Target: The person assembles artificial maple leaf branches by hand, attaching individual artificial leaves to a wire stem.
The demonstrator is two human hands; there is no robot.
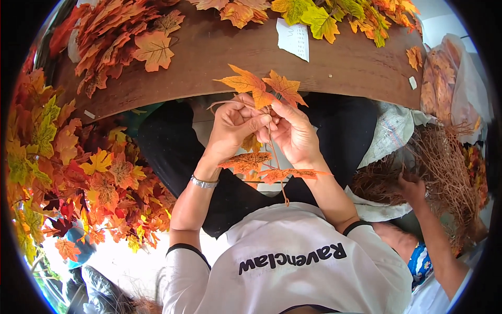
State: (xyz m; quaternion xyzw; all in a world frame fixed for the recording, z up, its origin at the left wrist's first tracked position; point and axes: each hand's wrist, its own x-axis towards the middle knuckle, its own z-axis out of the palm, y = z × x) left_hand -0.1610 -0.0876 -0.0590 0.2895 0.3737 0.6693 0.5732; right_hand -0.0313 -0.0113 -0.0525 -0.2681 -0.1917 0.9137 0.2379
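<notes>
Both my hands meet over my lap, just off the table's near edge, around an artificial maple leaf garland with a thin brown stem [274, 149]. My left hand [232, 125], with a metal watch band at its wrist, pinches the stem between thumb and fingers. My right hand [295, 131] is closed round the same stem beside it. Two orange leaves [256, 86] stand up above my fingertips. Lower on the stem, more orange leaves [248, 163] hang across my forearms. A loose stem end sticks out left of my left hand. The exact pinch point is partly hidden by the fingers.
The brown table [225, 57] carries heaps of orange leaves [117, 39], yellow-green leaves [324, 21] and a paper slip [293, 41]. Colourful leaves [104, 183] pile up at left. At right, another person's hand [412, 188] touches a bundle of brown stems [439, 162].
</notes>
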